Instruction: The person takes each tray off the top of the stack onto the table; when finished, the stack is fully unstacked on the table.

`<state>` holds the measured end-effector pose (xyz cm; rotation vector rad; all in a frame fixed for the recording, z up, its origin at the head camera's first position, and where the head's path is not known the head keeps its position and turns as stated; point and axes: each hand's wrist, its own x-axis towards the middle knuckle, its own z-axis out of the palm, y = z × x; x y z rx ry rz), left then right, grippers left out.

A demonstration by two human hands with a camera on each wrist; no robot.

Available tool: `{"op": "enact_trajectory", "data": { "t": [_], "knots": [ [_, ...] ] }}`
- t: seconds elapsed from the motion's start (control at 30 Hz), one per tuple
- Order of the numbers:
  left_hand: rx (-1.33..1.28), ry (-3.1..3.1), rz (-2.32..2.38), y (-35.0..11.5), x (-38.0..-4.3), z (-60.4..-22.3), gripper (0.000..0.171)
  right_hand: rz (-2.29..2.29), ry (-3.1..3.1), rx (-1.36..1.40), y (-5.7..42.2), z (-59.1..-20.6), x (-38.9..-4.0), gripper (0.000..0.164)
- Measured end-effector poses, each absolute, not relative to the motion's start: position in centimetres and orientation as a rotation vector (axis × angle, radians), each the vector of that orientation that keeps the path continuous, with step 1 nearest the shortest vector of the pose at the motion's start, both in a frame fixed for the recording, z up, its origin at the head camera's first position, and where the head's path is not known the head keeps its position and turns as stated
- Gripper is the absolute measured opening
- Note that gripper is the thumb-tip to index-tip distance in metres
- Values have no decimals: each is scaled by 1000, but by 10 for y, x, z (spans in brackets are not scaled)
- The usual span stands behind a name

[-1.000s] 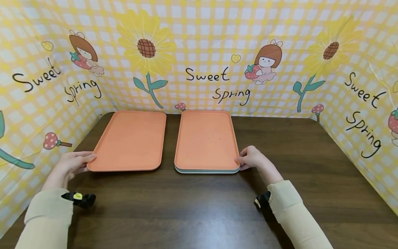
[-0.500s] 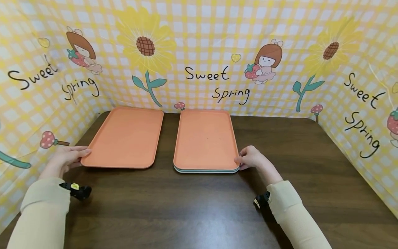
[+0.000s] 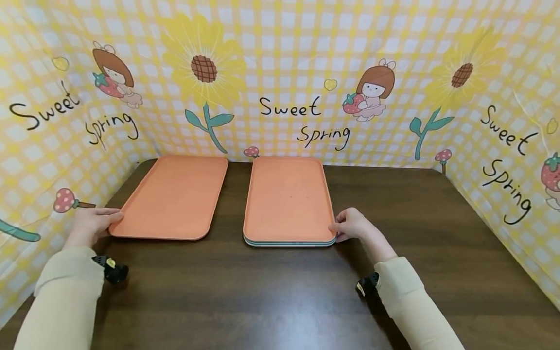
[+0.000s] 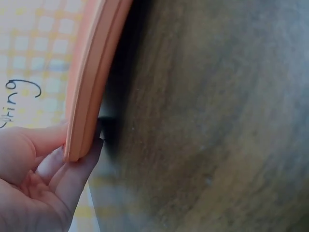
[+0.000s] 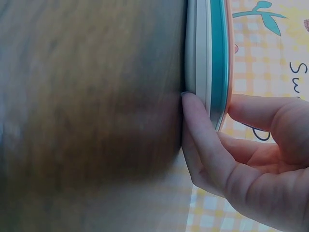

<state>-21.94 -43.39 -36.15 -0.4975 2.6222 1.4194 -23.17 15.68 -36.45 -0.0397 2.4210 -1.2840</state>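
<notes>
On the left of the table lies an orange rectangular tray (image 3: 170,197). My left hand (image 3: 92,224) pinches its near left corner, thumb above and fingers beneath, as the left wrist view shows. A dark shadow runs under that tray's edge (image 4: 91,82). Right of it is a stack of trays: an orange tray (image 3: 288,199) on top, a teal tray (image 5: 218,58) under it and pale whitish edges (image 5: 200,53) at the bottom. With the thumb on the orange rim and fingers at the lowest edge, my right hand (image 3: 353,224) grips the stack's near right corner.
Both trays stand on a dark brown wooden table (image 3: 271,301). A yellow checked cloth (image 3: 284,58) with flowers and lettering rises behind and along both sides. The left hand is close to the cloth's left side. A strip of table separates the left tray from the stack.
The left hand has shifted its orange tray leftward, widening the gap to the stack. The right hand keeps its grip, and the stack stays in place apart from a slight camera shift.
</notes>
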Motion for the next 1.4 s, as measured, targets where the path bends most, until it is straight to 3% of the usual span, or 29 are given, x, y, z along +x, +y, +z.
{"op": "enact_trajectory", "data": {
  "t": [0.3, 0.47, 0.97, 1.23, 1.4],
  "knots": [
    [-416, 3089, 860, -414, -214, -358, 42, -1297, 2429, -36, 157, -365, -231, 18],
    [-472, 3090, 831, -411, -213, -358, 37, -1292, 2430, -48, 157, -367, -231, 17],
    [-538, 3095, 752, -415, -220, -362, 36, -1286, 2422, -59, 157, -365, -231, 18],
    [-432, 3180, 557, -411, -220, -360, 32, -1295, 2413, -52, 157, -365, -231, 18],
    [-382, 3138, 459, -413, -221, -354, 40, -1279, 2414, -53, 157, -365, -232, 19]
  ]
}}
